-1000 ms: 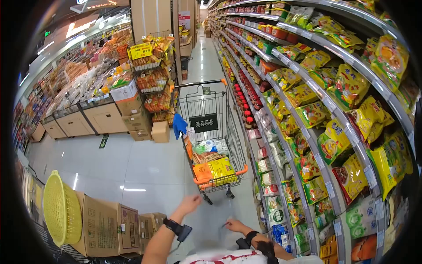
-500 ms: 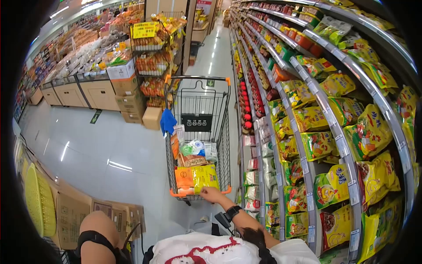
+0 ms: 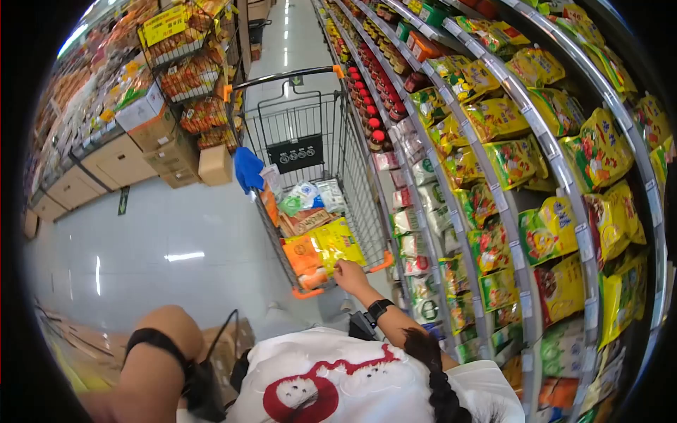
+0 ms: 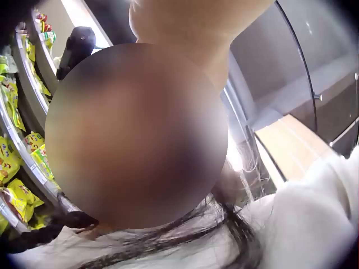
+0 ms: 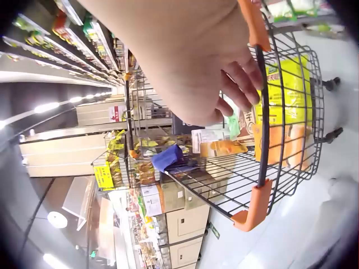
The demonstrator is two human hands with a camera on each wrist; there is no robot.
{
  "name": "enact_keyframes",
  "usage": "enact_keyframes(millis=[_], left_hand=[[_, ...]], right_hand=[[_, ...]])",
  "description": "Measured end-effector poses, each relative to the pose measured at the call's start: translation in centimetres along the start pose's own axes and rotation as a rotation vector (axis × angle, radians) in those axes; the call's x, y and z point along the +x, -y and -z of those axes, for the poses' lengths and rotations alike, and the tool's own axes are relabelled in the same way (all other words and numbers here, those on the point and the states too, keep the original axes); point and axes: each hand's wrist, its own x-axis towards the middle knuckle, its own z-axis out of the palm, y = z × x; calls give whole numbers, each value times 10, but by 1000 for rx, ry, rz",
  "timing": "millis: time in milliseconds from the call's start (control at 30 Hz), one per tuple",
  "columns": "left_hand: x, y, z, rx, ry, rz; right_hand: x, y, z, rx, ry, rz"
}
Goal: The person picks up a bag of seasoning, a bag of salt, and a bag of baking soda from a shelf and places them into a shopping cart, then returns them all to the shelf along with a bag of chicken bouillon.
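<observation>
My right hand (image 3: 350, 276) holds the near rim of a wire shopping cart (image 3: 381, 262), fingers curled beside the bar, also seen in the right wrist view (image 5: 190, 61). Below its fingers in the basket lies a yellow package (image 3: 337, 242), beside an orange one (image 3: 303, 255). Further in are a brown packet (image 3: 307, 221) and several clear and white bags. A blue cloth (image 3: 248, 169) hangs at the basket's left side. The raised left wrist (image 3: 166, 328) wears a black strap; its fingers cannot be made out. Skin fills the top of the left wrist view beside a blurred area.
Shelves (image 3: 536, 127) of yellow bags line the right side. Red-capped jars (image 3: 374, 134) stand further along. At the left are a wire rack (image 3: 185, 77), stacked cartons (image 3: 169, 158) and a food counter. Pale floor (image 3: 148, 240) lies left of the cart; cardboard is at the lower left.
The view has tilted down and turned. The right hand has come onto the cart's near rim, and the cart sits turned at an angle. The left arm has risen from beside the cart.
</observation>
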Motion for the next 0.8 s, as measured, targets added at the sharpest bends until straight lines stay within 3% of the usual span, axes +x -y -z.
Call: enact_keyframes(millis=[33,133,167,200,233,267,300,367,433,467,533,633,767,800], left_hand=[[-12,13,15,-24,19,2],[-46,75,65,-8,-295,459],[-58,95,82,8,-401,618],[-71,115,97,380,-236,997],[-83,148,114,569,316,849],[-107,167,114,471,275,1032],[-132,180,120,505,353,1224],[-188,201,133,585,705,1209],[-228,207,138,698,1280,1141],[-248,208,138,690,1285,1138],[-276,208,133,490,1520,1291],[-295,211,127,263,1505,1323],[-336,231,149,316,1543,1383],[-336,239,152,332,1481,1457]], right_hand=[[-2,5,-13,-84,12,-33],[-9,26,-31,-414,64,-111],[-9,32,-34,-397,53,-133],[-8,35,-32,-419,81,-166],[-10,34,-28,-445,120,-197],[-12,29,-26,-438,130,-214],[-12,26,-27,-448,136,-210],[-14,30,-33,-431,127,-226],[-15,32,-27,-450,136,-245],[-14,33,-27,-457,165,-283],[-13,36,-24,-494,221,-324],[-6,37,-14,-537,342,-402],[2,24,-18,-533,438,-569],[3,22,-17,-515,445,-568]])
